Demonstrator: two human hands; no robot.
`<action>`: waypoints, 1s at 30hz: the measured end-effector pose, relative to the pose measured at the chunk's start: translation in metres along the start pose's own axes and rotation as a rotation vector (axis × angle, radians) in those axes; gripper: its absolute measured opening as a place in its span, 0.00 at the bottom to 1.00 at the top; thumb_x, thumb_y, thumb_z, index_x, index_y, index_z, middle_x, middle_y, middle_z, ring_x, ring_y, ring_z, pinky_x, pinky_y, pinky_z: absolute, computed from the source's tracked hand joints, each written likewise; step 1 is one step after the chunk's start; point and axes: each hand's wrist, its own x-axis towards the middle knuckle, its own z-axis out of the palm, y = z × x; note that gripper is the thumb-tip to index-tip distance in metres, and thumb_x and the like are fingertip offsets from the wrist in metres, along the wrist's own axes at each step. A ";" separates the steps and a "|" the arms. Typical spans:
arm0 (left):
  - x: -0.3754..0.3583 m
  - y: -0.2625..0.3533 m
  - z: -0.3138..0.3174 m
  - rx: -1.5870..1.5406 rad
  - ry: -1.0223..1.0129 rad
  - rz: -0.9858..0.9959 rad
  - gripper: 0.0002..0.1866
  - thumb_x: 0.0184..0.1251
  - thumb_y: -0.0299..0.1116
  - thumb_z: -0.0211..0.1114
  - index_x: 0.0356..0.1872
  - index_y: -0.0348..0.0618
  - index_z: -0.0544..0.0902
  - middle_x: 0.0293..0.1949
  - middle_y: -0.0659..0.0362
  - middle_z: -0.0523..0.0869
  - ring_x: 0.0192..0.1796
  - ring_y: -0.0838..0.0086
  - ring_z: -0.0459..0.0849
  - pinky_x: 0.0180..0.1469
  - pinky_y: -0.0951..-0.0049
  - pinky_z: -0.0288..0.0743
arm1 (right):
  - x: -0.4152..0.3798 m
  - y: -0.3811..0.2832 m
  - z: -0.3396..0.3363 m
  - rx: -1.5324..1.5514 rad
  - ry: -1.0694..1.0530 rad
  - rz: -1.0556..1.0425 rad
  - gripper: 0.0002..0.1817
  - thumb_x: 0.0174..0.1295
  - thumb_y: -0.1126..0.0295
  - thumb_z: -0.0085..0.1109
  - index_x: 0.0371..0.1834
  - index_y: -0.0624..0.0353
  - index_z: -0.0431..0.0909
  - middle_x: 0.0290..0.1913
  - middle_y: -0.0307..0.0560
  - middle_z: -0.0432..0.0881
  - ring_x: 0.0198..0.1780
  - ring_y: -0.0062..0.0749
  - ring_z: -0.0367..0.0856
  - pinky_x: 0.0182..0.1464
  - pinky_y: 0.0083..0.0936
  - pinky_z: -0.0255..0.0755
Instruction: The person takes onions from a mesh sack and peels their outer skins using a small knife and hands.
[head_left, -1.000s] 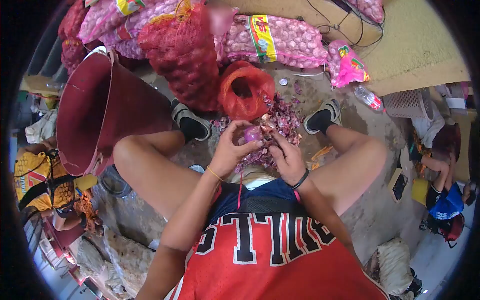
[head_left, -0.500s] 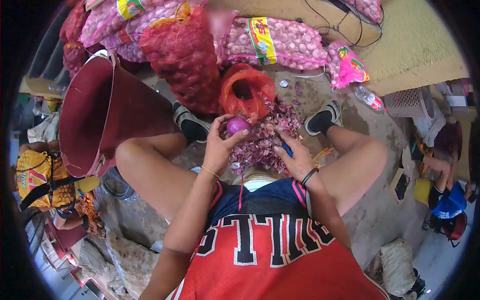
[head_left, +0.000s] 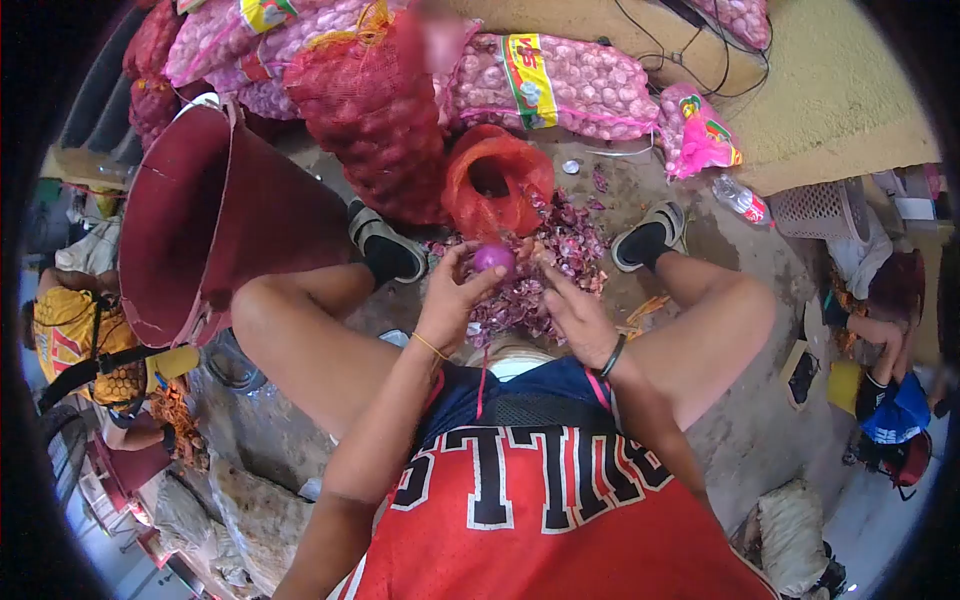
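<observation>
In the head view my left hand [head_left: 452,302] is closed around a peeled purple onion [head_left: 493,260], holding it above a heap of dry onion skins [head_left: 518,308]. My right hand [head_left: 582,318] is close by on the right, its fingers toward the onion. Half a second ago a blue handle, apparently of a small knife, showed in that hand; now the hand's back hides it and the blade cannot be made out. Just beyond the skins, an open red mesh bag [head_left: 520,205] stands between my feet.
A large maroon tub [head_left: 270,205] leans at my left knee. Behind it stand a full red onion sack [head_left: 365,130] and pink sacks of garlic [head_left: 590,85]. A plastic bottle [head_left: 738,197] and a crate [head_left: 820,212] are at right. Other people sit at both sides.
My left hand has moved slightly right with the onion. My right hand has turned and moved a little left, closer to the onion, and the blue handle has gone out of sight.
</observation>
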 end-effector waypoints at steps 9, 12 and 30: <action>-0.002 -0.003 0.008 0.249 -0.177 0.155 0.27 0.57 0.25 0.72 0.58 0.39 0.71 0.51 0.58 0.79 0.54 0.73 0.77 0.58 0.73 0.71 | 0.008 -0.016 0.006 0.042 0.061 -0.003 0.33 0.72 0.57 0.45 0.76 0.59 0.50 0.33 0.57 0.79 0.34 0.46 0.80 0.41 0.37 0.70; -0.006 -0.007 0.004 0.134 -0.192 0.085 0.28 0.57 0.24 0.71 0.59 0.41 0.71 0.52 0.59 0.79 0.53 0.73 0.78 0.58 0.71 0.72 | 0.001 0.004 0.007 -0.007 0.070 0.043 0.33 0.72 0.56 0.45 0.76 0.58 0.50 0.34 0.59 0.79 0.34 0.47 0.81 0.41 0.37 0.71; 0.003 0.050 -0.037 -0.564 -0.196 0.019 0.25 0.71 0.51 0.56 0.58 0.41 0.74 0.49 0.49 0.82 0.44 0.63 0.83 0.49 0.61 0.78 | 0.006 0.017 0.000 -0.247 0.028 0.089 0.33 0.69 0.60 0.47 0.74 0.59 0.49 0.47 0.72 0.78 0.51 0.67 0.76 0.53 0.48 0.68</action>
